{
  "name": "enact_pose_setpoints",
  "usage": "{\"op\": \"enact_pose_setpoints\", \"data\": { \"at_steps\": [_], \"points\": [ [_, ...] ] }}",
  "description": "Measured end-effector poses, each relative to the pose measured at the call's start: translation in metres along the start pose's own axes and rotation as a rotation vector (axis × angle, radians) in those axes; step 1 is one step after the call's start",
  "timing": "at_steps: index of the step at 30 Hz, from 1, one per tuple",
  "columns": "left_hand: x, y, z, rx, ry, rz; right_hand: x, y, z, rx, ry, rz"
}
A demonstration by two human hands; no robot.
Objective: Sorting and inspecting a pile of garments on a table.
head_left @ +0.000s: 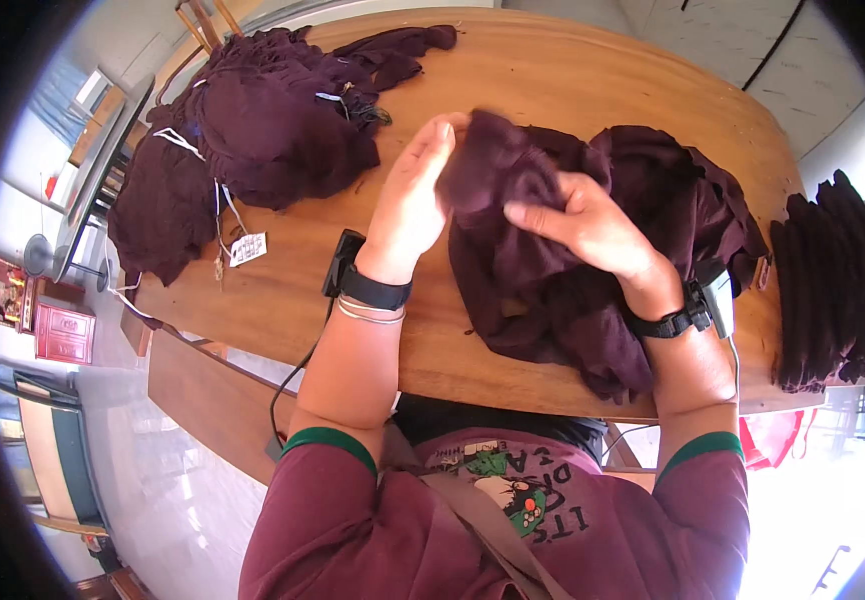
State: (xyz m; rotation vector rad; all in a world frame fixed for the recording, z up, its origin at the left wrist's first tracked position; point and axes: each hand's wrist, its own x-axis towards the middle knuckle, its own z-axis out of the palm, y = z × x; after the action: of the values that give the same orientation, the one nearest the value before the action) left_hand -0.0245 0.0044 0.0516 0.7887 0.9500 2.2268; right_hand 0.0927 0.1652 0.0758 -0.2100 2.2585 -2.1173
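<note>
A dark purple piece of fabric (498, 175) is lifted over the table, slightly blurred. My right hand (598, 225) grips it, with the thumb on top and the other fingers partly hidden by the cloth. My left hand (415, 190) is held upright at the fabric's left edge, its fingers stretched out and touching the cloth. More of the same crumpled dark purple fabric (573, 310) spreads on the table under and to the right of my hands.
A large heap of dark purple fabric (283, 130) with white ties lies at the far left, a white tag (249, 249) beside it. At the right edge stands a folded stack of dark cloth (838, 290). All rest on a wooden table (563, 75).
</note>
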Motion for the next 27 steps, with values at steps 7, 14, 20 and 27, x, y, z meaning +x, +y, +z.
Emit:
{"op": "enact_pose_setpoints", "data": {
  "at_steps": [7,14,20,27],
  "points": [
    [-0.002,-0.016,0.012,0.343,-0.11,-0.128,0.007,-0.003,-0.006,0.27,0.392,-0.122],
    [0.001,-0.016,0.006,0.005,0.104,-0.082,0.007,-0.003,0.003,0.269,0.333,-0.028],
    [0.005,0.004,-0.018,0.006,0.179,0.096,0.004,-0.001,-0.001,-0.442,-0.036,0.261],
    [-0.005,-0.012,0.01,0.267,-0.202,-0.096,0.005,0.003,-0.012,0.195,0.334,-0.216]
  ]
}}
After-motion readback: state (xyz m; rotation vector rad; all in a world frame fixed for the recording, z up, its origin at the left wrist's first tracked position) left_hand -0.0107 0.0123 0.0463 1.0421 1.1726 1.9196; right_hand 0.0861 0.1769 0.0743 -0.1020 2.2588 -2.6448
